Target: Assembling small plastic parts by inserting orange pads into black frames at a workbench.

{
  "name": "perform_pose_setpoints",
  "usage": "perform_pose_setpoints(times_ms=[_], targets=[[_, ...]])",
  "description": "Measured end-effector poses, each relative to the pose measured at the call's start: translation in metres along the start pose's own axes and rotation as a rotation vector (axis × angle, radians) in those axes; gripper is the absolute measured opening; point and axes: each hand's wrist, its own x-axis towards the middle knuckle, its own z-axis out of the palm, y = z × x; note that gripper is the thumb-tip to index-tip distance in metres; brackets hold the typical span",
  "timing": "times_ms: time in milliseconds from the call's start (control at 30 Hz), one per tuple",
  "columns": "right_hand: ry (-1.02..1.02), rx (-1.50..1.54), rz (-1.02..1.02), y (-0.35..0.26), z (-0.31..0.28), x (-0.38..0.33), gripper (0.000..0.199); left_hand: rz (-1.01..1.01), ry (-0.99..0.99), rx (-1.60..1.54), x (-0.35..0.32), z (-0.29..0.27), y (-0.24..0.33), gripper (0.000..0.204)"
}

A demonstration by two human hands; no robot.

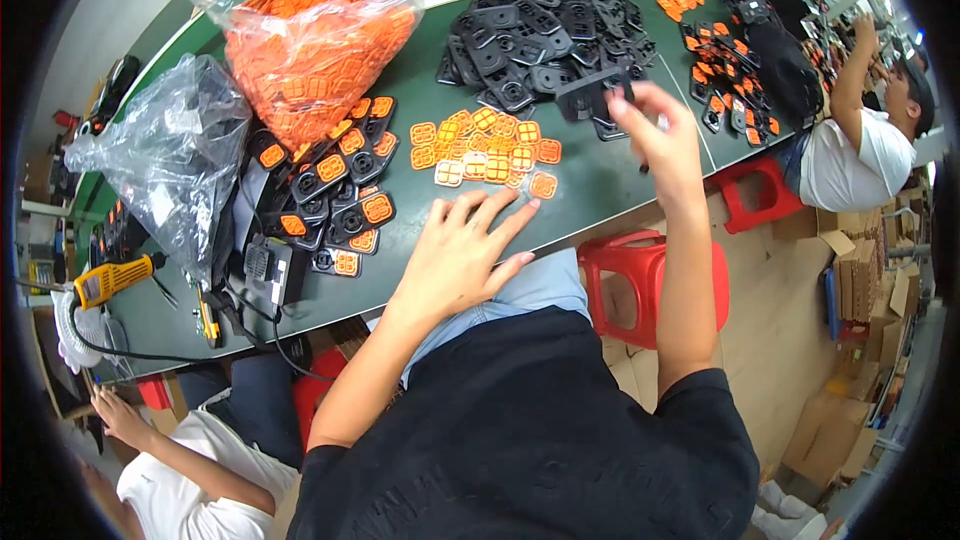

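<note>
My right hand [660, 135] is raised at the near side of a large heap of black plastic plates [545, 25]. Pinched between its thumb and fingers is one black plastic plate [585, 97], somewhat blurred. My left hand [460, 250] lies on the green table with fingers spread, holding nothing. One fingertip is at or against a single orange square pad [543, 185]; whether it presses on it I cannot tell. Just beyond these fingers is a loose spread of orange four-part pads [485, 145], some looking paler under the light.
Left stand a clear bag of orange pads [305, 50], a crumpled clear bag [165, 130], plates fitted with pads [345, 185] and a yellow-and-black power tool [110, 282]. Red stools [650, 290] stand by the table [400, 290]. Co-workers sit right [860, 160] and lower left [200, 480].
</note>
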Motion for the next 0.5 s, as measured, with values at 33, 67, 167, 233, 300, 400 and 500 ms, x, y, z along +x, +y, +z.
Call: perform_pose_setpoints(times_ms=[33, 67, 167, 233, 300, 400, 500], targets=[[-0.035, 0.023, 0.188, -0.006, 0.002, -0.018, 0.021, -0.004, 0.007, 0.007, 0.000, 0.001, -0.001, 0.051], [-0.042, 0.105, 0.229, 0.001, 0.008, -0.033, 0.021, -0.001, 0.010, 0.012, 0.000, 0.000, -0.003, 0.051], [-0.094, 0.363, 0.316, 0.008, 0.024, -0.066, 0.019, -0.014, 0.077, -0.151, -0.007, -0.003, -0.013, 0.042], [-0.104, 0.421, 0.355, 0.006, 0.037, -0.081, 0.018, -0.073, 0.420, -0.329, -0.011, 0.004, -0.025, 0.039], [-0.154, 0.358, 0.317, 0.006, 0.052, -0.090, 0.018, -0.215, 0.526, -0.492, -0.019, 0.003, -0.026, 0.054], [-0.282, 0.307, 0.346, 0.012, 0.070, -0.098, 0.020, -0.017, 0.434, -0.390, -0.010, 0.000, -0.022, 0.068], [-0.309, 0.090, 0.334, 0.013, 0.066, -0.092, 0.021, -0.052, 0.215, -0.236, -0.009, 0.003, -0.021, 0.050]])
